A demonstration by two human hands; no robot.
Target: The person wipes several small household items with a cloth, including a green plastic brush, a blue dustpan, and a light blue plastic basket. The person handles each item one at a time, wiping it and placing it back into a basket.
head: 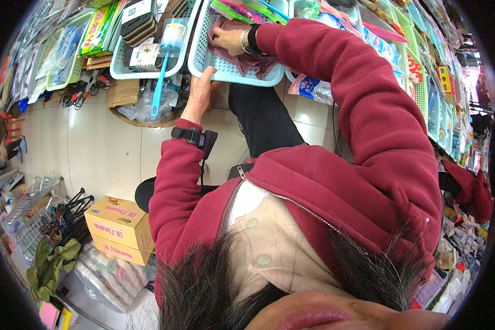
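Note:
My left hand (pixel 201 91) grips the near left corner of a light blue perforated plastic basket (pixel 247 80), its thumb over the rim. Inside that basket, my right hand (pixel 230 40) presses on a crumpled mauve cloth (pixel 257 64), its fingers bent into the fabric. Bright green and pink plastic-handled brushes (pixel 247 11) lie at the basket's far end, beyond the cloth. In the neighbouring blue basket (pixel 148 75) on the left are dark scouring pads (pixel 139 25) and a packaged brush with a long blue handle (pixel 160 84) that sticks out over the rim.
Baskets of packaged goods line both sides. Below the left basket stands a cardboard box (pixel 125 97) with plastic bags. A plastic package (pixel 311 88) hangs out at the right. Yellow cartons (pixel 119 227) stand on the tiled floor at lower left, beside wrapped rolls (pixel 109 274).

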